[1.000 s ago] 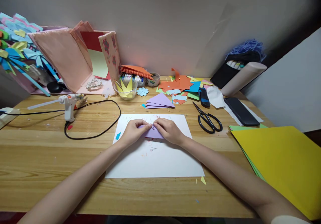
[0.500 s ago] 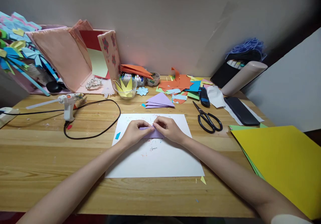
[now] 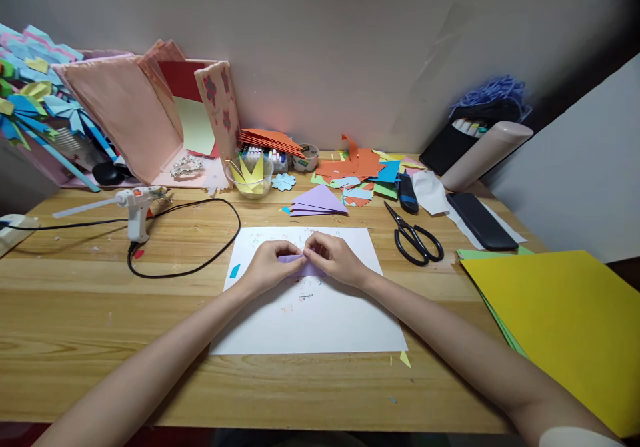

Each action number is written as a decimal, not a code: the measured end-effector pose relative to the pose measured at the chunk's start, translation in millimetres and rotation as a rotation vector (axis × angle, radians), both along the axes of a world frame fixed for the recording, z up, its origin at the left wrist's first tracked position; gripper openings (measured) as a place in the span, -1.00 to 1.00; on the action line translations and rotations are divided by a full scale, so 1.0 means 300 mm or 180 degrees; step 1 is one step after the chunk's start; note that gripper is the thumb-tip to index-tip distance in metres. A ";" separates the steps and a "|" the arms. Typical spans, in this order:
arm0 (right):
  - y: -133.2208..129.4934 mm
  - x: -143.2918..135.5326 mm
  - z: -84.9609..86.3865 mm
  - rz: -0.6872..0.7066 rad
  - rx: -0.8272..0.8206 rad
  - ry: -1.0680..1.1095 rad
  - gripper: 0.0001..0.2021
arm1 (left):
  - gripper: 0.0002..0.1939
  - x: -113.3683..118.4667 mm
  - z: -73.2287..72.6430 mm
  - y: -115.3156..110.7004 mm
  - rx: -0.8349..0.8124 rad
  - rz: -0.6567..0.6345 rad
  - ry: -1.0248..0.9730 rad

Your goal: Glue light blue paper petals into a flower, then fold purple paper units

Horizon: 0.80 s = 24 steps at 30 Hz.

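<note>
Both hands meet over a white sheet of paper (image 3: pixel 310 327) on the wooden table. A small piece of purple paper (image 3: pixel 309 269) sits between them, partly covered by the fingers. My left hand (image 3: pixel 273 260) pinches it from the left, thumb against fingers. From the right, my right hand (image 3: pixel 337 258) pinches it near the top middle, its fingertips touching the left thumb. Just beyond the sheet lie several purple paper triangles (image 3: pixel 320 199) in a stack. A blue scrap (image 3: pixel 235 271) rests left of my left hand.
Scissors (image 3: pixel 413 237) and a black phone (image 3: pixel 483 222) lie to the right, with yellow paper (image 3: pixel 555 313) nearer me. On the left stands a glue gun (image 3: pixel 137 213) with a looped cord. Behind are a tub (image 3: pixel 253 183) with yellow paper and coloured scraps (image 3: pixel 357 167).
My fingertips have shifted very slightly to the left along the purple paper's top edge. Everything else on the table stays in place.
</note>
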State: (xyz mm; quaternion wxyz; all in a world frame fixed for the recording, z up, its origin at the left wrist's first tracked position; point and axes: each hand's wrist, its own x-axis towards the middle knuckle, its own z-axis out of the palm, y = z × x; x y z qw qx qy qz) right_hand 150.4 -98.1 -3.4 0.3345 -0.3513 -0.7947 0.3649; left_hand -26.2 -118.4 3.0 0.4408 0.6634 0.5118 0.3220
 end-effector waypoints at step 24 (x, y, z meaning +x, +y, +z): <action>0.026 0.014 -0.015 -0.0277 -0.0151 0.0184 -0.88 | -0.72 -0.047 0.009 0.027 -0.0507 -0.0283 -0.0786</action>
